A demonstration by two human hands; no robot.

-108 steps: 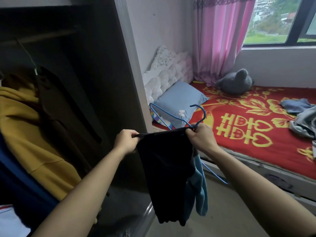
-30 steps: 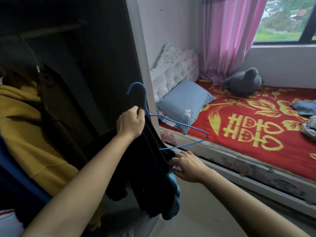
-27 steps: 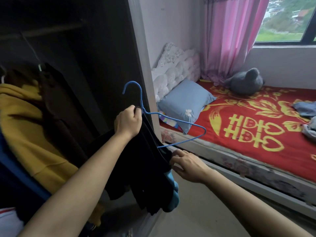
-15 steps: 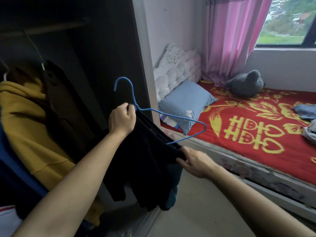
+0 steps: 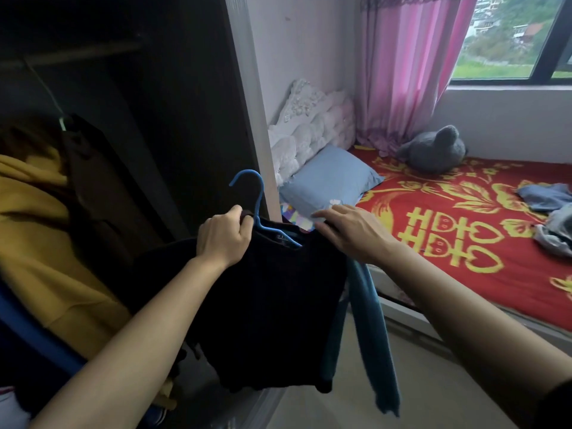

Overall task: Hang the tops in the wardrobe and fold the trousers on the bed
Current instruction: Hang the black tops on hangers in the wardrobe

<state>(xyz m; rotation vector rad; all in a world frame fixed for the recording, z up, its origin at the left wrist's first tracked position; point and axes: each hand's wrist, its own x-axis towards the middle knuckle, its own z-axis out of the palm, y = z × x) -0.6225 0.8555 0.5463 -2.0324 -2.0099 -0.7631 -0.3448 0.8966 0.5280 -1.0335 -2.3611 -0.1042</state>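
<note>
A black top (image 5: 272, 305) with teal sleeves (image 5: 371, 320) hangs on a blue hanger (image 5: 257, 193) in front of the open wardrobe. My left hand (image 5: 224, 239) grips the hanger's neck together with the top's collar, and the hook stands up above my fist. My right hand (image 5: 349, 230) rests with fairly straight fingers on the top's right shoulder, over the hanger's arm. The hanger's arms are mostly hidden inside the top. More clothes (image 5: 551, 212) lie in a heap on the red bed (image 5: 448, 243) at the far right.
The wardrobe rail (image 5: 77, 54) runs high at the left, with a yellow garment (image 5: 37, 243) and a brown one (image 5: 102, 193) hanging from it. The wardrobe's side panel (image 5: 247, 103) stands just behind the hanger. A blue pillow (image 5: 331, 181) and a grey plush toy (image 5: 433, 150) lie on the bed.
The top's right shoulder now covers the hanger arm that stuck out bare. My right hand rose from the hem to that shoulder. The top hangs spread flat.
</note>
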